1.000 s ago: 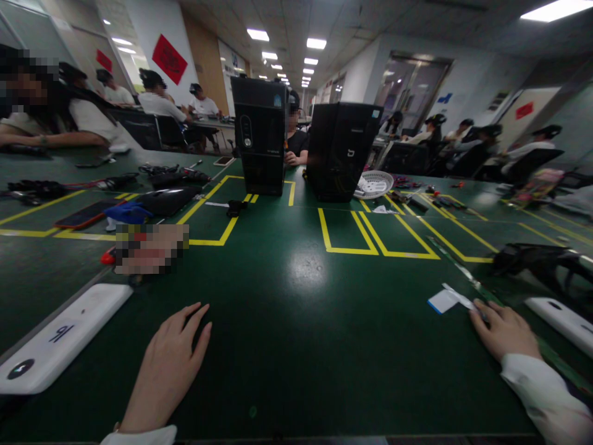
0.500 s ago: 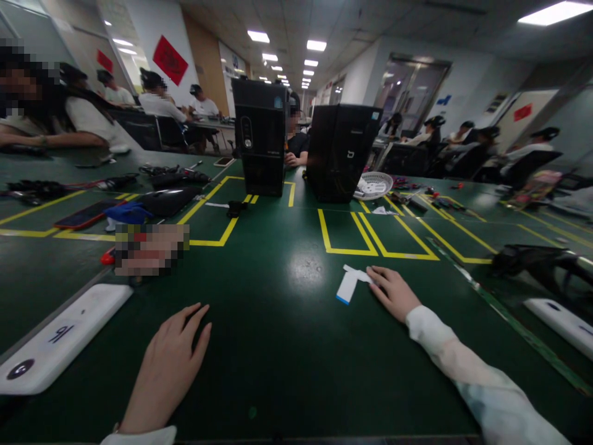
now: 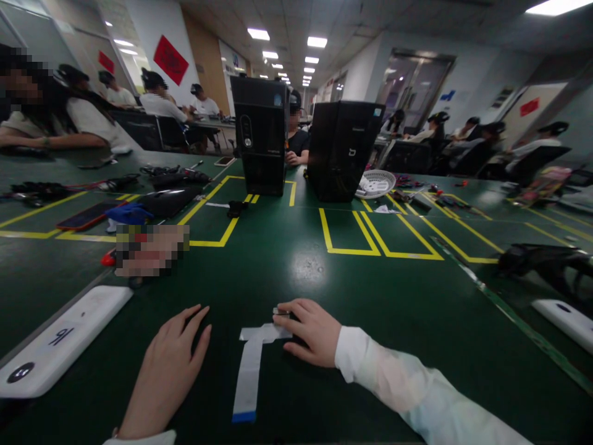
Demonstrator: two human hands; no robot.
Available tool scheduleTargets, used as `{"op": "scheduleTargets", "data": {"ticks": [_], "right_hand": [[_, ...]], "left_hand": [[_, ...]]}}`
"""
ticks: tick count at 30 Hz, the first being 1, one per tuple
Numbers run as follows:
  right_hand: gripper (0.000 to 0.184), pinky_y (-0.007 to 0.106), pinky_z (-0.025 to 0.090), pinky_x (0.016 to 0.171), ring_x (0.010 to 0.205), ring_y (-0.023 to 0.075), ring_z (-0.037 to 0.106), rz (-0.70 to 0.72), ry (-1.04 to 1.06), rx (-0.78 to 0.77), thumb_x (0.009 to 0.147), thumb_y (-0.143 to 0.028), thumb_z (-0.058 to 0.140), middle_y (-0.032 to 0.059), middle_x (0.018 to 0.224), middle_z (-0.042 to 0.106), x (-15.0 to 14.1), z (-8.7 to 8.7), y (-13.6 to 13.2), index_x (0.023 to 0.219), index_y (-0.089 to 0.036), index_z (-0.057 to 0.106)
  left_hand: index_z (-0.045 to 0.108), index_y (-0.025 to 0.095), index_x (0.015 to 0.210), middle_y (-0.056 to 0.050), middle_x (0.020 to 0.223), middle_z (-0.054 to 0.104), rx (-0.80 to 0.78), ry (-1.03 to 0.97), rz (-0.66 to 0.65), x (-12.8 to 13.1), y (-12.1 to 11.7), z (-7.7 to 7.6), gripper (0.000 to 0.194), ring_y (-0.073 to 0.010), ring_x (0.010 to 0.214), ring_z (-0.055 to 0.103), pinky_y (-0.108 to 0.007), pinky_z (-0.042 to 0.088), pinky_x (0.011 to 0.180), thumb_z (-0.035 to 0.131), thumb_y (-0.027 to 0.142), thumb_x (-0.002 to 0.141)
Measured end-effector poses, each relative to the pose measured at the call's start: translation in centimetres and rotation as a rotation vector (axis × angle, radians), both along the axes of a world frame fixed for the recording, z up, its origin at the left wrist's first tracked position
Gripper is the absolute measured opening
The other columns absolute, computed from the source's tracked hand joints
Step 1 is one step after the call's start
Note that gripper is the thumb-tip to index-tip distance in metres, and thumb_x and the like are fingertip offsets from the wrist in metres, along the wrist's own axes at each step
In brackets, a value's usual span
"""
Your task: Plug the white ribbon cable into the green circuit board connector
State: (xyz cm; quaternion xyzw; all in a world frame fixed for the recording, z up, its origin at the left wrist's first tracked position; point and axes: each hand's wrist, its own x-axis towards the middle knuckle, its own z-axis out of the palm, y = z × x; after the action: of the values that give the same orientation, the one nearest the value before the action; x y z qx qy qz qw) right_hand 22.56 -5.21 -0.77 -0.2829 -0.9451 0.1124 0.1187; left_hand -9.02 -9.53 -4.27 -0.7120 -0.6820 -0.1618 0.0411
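My left hand [image 3: 169, 364] rests over the green table at the lower left, fingers stretched out and holding nothing. Near the middle, a white flat ribbon cable [image 3: 248, 374] with a blue end strip lies bent in an L shape. The fingers of my right hand [image 3: 310, 330] are closed at the cable's right end. A small light-coloured piece shows at the fingertips; whether it is the cable's connector I cannot tell. My fingers partly cover that end.
Two black computer towers [image 3: 260, 139] [image 3: 343, 151] stand at the back. A white power bank-like case [image 3: 65, 340] lies at left, near a blue item [image 3: 128, 213]. Yellow tape [image 3: 354, 251] marks the table [image 3: 296, 278]. A white basket [image 3: 376, 183] sits back right. A person [image 3: 299, 139] sits opposite.
My right hand has moved left and closer to me, and the ribbon cable has come along with it. My left hand has stayed in place.
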Motion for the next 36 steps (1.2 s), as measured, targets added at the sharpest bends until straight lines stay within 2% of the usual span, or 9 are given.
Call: {"op": "scheduleTargets", "data": {"ticks": [14,18,22,24,27,29,30,32,36], "right_hand": [[0.06,0.048,0.04,0.107,0.131,0.0286,0.043,0.043,-0.011,-0.04,0.094,-0.047,0.05,0.0159,0.147,0.044,-0.1,0.3,-0.8,0.145,-0.017,0.043],[0.064,0.051,0.037,0.109,0.136,0.0305,0.038,-0.045,0.004,0.012,0.094,-0.047,0.05,0.0176,0.151,0.038,1.5,-0.5,0.0,0.149,-0.018,0.037],[0.058,0.056,0.037,0.108,0.136,0.033,0.038,-0.398,0.013,0.164,0.097,-0.045,0.042,0.0206,0.15,0.039,7.0,-2.0,2.8,0.148,-0.017,0.04],[0.059,0.058,0.037,0.108,0.136,0.0348,0.038,-0.665,0.017,0.234,0.096,-0.046,0.04,0.0213,0.148,0.04,11.4,-2.6,4.4,0.146,-0.016,0.041],[0.064,0.056,0.03,0.111,0.14,0.0382,0.033,-1.139,-0.073,0.237,0.094,-0.046,0.039,0.0266,0.148,0.038,18.9,-2.8,5.4,0.143,-0.006,0.045],[0.066,0.056,0.026,0.112,0.142,0.0378,0.028,-1.475,-0.111,0.186,0.094,-0.05,0.036,0.024,0.153,0.033,23.6,-2.5,4.7,0.146,-0.009,0.042],[0.07,0.06,0.025,0.111,0.141,0.0422,0.028,-1.575,-0.106,0.175,0.094,-0.051,0.034,0.0285,0.152,0.032,25.6,-2.2,4.0,0.146,-0.005,0.042],[0.076,0.068,0.021,0.107,0.139,0.0502,0.025,-1.726,-0.098,0.162,0.094,-0.052,0.027,0.0374,0.148,0.029,29.0,-1.8,2.3,0.143,0.005,0.041],[0.081,0.068,0.023,0.102,0.137,0.0497,0.029,-1.918,-0.089,0.092,0.092,-0.057,0.023,0.038,0.144,0.035,33.4,-1.8,-0.6,0.144,0.002,0.042]], "left_hand": [[0.062,0.013,0.128,-0.017,0.13,0.06,0.011,0.005,-0.001,0.0,0.0,0.0,0.06,-0.0324,0.118,0.057,-0.05,0.05,0.097,0.032,0.051,0.092],[0.062,0.013,0.128,-0.017,0.131,0.059,-0.009,-0.01,0.007,0.2,0.0,0.2,0.06,-0.0323,0.119,0.056,-0.051,0.049,0.097,0.032,0.051,0.093],[0.062,0.012,0.128,-0.018,0.13,0.06,-0.009,-0.016,0.012,0.5,-0.1,0.5,0.06,-0.0323,0.119,0.056,-0.051,0.048,0.099,0.031,0.049,0.093],[0.062,0.012,0.129,-0.017,0.131,0.06,-0.014,-0.02,0.023,0.6,-0.1,0.6,0.06,-0.0325,0.12,0.056,-0.052,0.048,0.099,0.031,0.049,0.093],[0.062,0.013,0.129,-0.017,0.132,0.059,-0.03,-0.029,0.023,0.4,-0.1,0.4,0.061,-0.033,0.121,0.055,-0.053,0.048,0.099,0.031,0.051,0.092],[0.061,0.013,0.129,-0.017,0.132,0.059,-0.029,-0.029,0.018,0.2,0.0,0.2,0.062,-0.033,0.122,0.055,-0.053,0.048,0.099,0.031,0.051,0.092],[0.061,0.013,0.13,-0.017,0.132,0.059,-0.027,-0.026,0.012,0.2,0.0,0.1,0.062,-0.0328,0.122,0.055,-0.052,0.048,0.099,0.031,0.051,0.092],[0.061,0.013,0.13,-0.017,0.132,0.059,-0.019,-0.02,0.009,0.0,0.1,0.0,0.061,-0.0328,0.121,0.055,-0.052,0.048,0.099,0.032,0.052,0.092],[0.063,0.013,0.127,-0.017,0.129,0.06,0.023,-0.021,-0.011,0.0,0.2,-0.2,0.06,-0.0325,0.118,0.057,-0.051,0.049,0.098,0.033,0.052,0.092]]}}
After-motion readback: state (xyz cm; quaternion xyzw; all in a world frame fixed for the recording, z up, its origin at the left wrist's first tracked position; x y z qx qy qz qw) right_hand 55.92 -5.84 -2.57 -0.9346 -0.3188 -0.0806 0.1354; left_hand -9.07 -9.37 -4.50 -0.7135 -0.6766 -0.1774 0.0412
